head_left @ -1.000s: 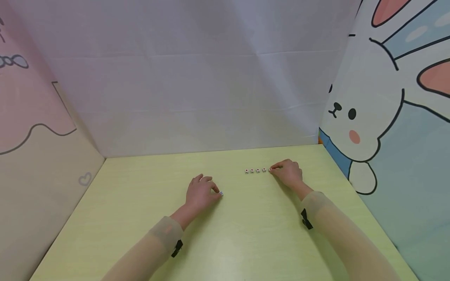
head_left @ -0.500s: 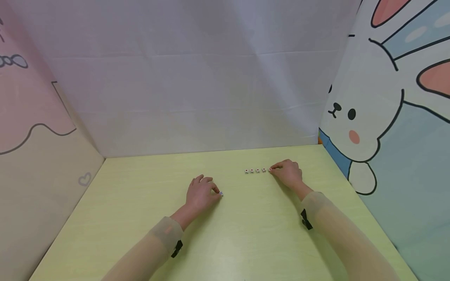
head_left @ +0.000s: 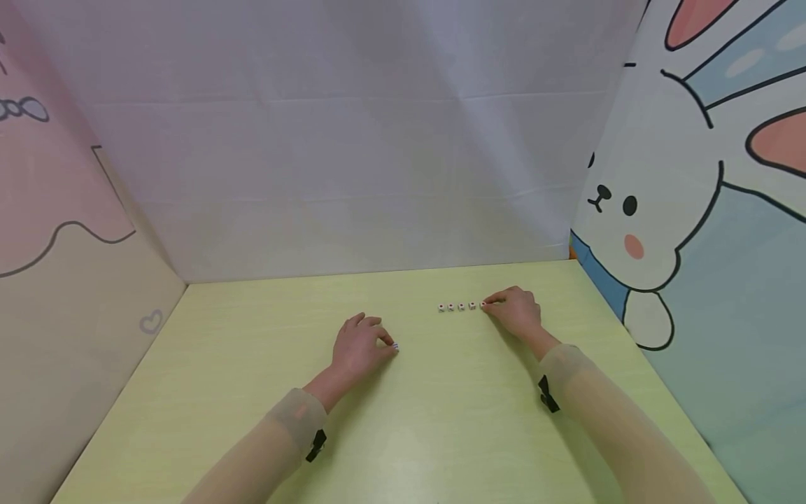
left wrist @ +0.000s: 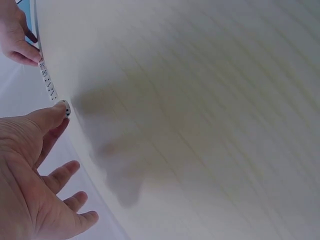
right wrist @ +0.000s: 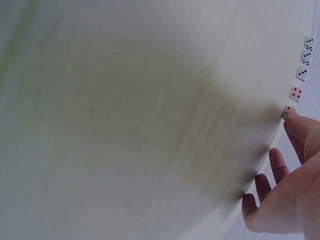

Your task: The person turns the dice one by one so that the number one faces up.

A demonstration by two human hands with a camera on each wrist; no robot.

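Between thumb and forefinger, my left hand (head_left: 360,346) pinches a small white die (left wrist: 67,109), its other fingers spread. Further right and back, my right hand (head_left: 516,309) pinches the die with red pips (right wrist: 288,111) at the right end of a short row. Beside it in that row stands another die with red pips (right wrist: 296,93). The dice further along, such as the third one (right wrist: 302,73), show dark blue pips in the right wrist view. All are spaced slightly apart in one line on the table. Fingertips partly cover both pinched dice.
A pale yellow-green wooden table (head_left: 403,434) spreads under both arms. Behind it hangs a plain whitish curtain (head_left: 352,154). A cartoon-rabbit panel (head_left: 661,231) stands along the right side, a pink and cream panel (head_left: 75,301) along the left.
Almost nothing differs. Both hands keep their places and their pinches, and the row of dice stays put.
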